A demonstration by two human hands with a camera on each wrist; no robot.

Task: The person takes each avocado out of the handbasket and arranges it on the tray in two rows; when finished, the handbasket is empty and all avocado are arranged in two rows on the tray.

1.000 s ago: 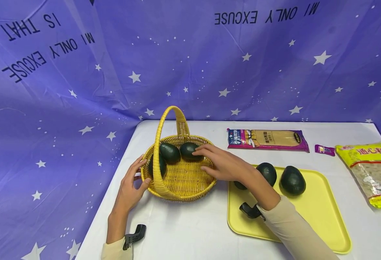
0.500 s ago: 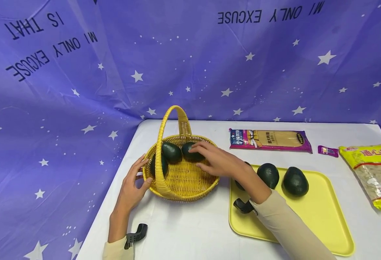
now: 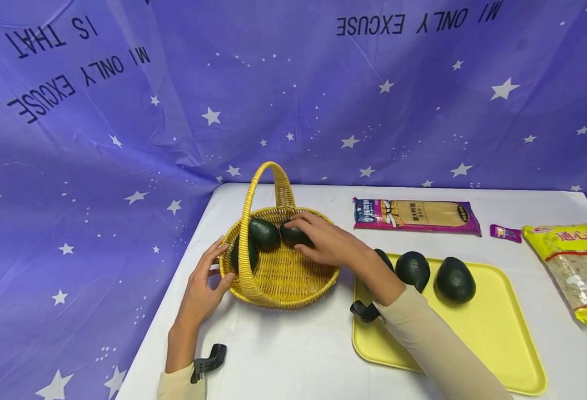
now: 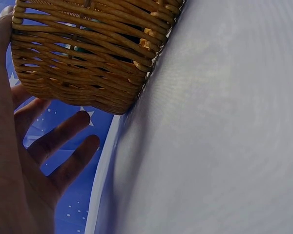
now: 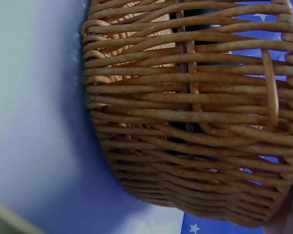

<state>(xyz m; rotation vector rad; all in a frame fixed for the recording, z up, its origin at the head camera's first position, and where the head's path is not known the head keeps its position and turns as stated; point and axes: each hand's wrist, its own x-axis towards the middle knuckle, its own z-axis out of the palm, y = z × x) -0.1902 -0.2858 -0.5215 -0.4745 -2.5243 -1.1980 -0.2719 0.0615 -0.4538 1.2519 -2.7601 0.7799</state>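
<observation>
A yellow wicker basket (image 3: 285, 286) with a tall arched handle stands on the white table. Two dark green avocados (image 3: 264, 234) lie in its left part, one partly behind the handle. My right hand (image 3: 331, 241) reaches over the right rim and holds a third avocado (image 3: 291, 235), fingers over its top and thumb at its near side. My left hand (image 3: 203, 291) rests against the basket's left rim with thumb and forefinger. In the left wrist view, the other fingers (image 4: 71, 161) are spread beside the wicker wall. The right wrist view shows mostly the basket's side (image 5: 195, 107), hiding the grip.
A yellow tray (image 3: 498, 333) at the right bears several avocados (image 3: 454, 280), one partly behind the right forearm. Behind it lie a noodle pack (image 3: 418, 216) and a small purple packet (image 3: 506, 233). A yellow-and-clear pasta bag (image 3: 573, 266) lies at far right. A starry purple cloth (image 3: 293, 111) hangs behind.
My right hand has moved slightly left and further over the avocado in the basket, now covering more of it. The left hand stays at the rim. The head view has shifted slightly.
</observation>
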